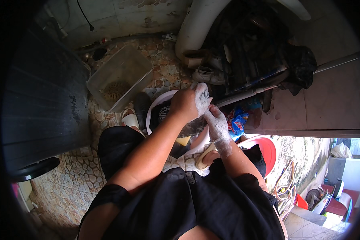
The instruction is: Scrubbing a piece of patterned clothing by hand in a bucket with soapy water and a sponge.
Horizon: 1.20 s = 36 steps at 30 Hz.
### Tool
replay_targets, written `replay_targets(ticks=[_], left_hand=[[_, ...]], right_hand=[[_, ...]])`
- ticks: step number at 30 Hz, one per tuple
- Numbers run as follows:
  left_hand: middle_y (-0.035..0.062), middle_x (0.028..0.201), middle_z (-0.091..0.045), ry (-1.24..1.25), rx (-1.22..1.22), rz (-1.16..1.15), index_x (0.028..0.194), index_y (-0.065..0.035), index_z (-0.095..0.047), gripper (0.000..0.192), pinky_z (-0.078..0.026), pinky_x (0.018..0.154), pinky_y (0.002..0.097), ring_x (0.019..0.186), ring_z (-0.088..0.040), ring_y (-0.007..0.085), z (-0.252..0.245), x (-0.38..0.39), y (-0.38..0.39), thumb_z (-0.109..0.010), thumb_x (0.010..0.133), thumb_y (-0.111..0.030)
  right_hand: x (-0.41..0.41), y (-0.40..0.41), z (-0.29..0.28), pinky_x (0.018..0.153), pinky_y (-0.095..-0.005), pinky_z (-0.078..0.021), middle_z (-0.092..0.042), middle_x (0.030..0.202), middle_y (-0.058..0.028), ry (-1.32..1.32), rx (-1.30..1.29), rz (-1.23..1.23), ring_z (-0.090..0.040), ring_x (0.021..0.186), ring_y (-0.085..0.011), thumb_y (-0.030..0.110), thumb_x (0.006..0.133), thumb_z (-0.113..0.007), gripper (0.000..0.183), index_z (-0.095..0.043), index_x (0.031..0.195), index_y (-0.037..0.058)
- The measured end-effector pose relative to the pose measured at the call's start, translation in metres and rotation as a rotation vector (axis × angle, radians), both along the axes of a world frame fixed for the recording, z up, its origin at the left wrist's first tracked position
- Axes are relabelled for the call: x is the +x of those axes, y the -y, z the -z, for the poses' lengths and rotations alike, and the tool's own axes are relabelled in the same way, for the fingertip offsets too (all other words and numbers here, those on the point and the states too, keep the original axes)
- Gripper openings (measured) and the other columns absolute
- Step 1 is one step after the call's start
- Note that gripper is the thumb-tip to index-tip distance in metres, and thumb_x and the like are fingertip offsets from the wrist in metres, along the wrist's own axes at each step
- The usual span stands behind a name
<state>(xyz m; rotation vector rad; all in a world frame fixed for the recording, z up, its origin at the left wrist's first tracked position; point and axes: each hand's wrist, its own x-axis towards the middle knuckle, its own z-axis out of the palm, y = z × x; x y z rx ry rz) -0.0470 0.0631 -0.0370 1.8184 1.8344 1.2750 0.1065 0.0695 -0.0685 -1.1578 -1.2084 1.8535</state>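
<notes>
Soap suds cover both of my hands, raised close together above a round white basin (149,120) between my feet. My left hand (199,97) is bent at the wrist with its back towards the camera; foam hides what its fingers do. Just right of it, my right hand (216,118) has curled fingers near the left one; whether either holds something small cannot be told. Dark wet cloth (162,112) with pale lettering lies in the basin, along with dark sudsy water and a yellow piece (183,140) at the near side.
A clear plastic bin (123,75) stands ahead left. Shoes (208,75) and dark clutter lie ahead right, with a pale pole (243,96) across them. A blue and red packet (237,123) and a red basin (271,153) are at the right. A dark cabinet-like panel (48,96) borders the left.
</notes>
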Motion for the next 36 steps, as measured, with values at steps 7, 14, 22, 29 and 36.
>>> replay_targets(ticks=[7,14,22,29,36], left_hand=[[0.014,0.088,-0.064,-0.003,-0.047,0.008,0.091,-0.0092,-0.054,0.034,-0.051,0.063,0.0436,0.075,-0.064,0.0371,-0.001,0.001,0.002,-0.072,0.078,-0.035],[0.0137,0.086,-0.064,-0.005,-0.043,0.035,0.089,-0.0088,-0.058,0.034,-0.05,0.063,0.0428,0.076,-0.064,0.0362,0.0,0.0,0.003,-0.074,0.075,-0.035],[0.0144,0.083,-0.063,0.007,-0.061,0.076,0.085,-0.0078,-0.058,0.034,-0.049,0.062,0.0439,0.074,-0.063,0.0368,0.001,-0.001,0.004,-0.073,0.075,-0.036],[0.0137,0.082,-0.063,0.005,-0.087,0.091,0.086,-0.0087,-0.057,0.034,-0.049,0.062,0.0444,0.074,-0.062,0.0369,0.001,-0.001,0.005,-0.072,0.075,-0.037],[0.0129,0.083,-0.063,0.013,-0.079,0.115,0.087,-0.0098,-0.058,0.032,-0.049,0.062,0.0446,0.074,-0.062,0.037,0.002,-0.002,0.005,-0.073,0.076,-0.036]], right_hand=[[-0.008,0.008,-0.017,0.091,-0.0239,-0.041,-0.063,0.107,-0.0046,0.027,-0.012,0.025,-0.055,0.099,-0.0103,0.022,0.09,-0.066,0.035,-0.058,0.113,-0.0025],[-0.008,0.011,-0.023,0.095,-0.0255,-0.0404,-0.063,0.112,-0.0065,0.173,0.014,-0.087,-0.055,0.104,-0.0119,0.021,0.09,-0.067,0.039,-0.057,0.118,-0.0048],[-0.005,0.009,-0.007,0.098,-0.0287,-0.0398,-0.06,0.121,-0.0084,0.201,0.019,-0.122,-0.054,0.11,-0.0158,0.018,0.088,-0.067,0.047,-0.052,0.126,-0.0041],[-0.002,0.007,0.0,0.098,-0.0288,-0.0397,-0.06,0.121,-0.0081,0.249,0.077,-0.151,-0.053,0.111,-0.0151,0.019,0.089,-0.067,0.045,-0.053,0.126,-0.0033],[-0.006,0.01,-0.01,0.097,-0.0286,-0.0397,-0.06,0.121,-0.0082,0.181,0.075,-0.128,-0.053,0.111,-0.0152,0.019,0.089,-0.067,0.045,-0.053,0.125,-0.0033]])
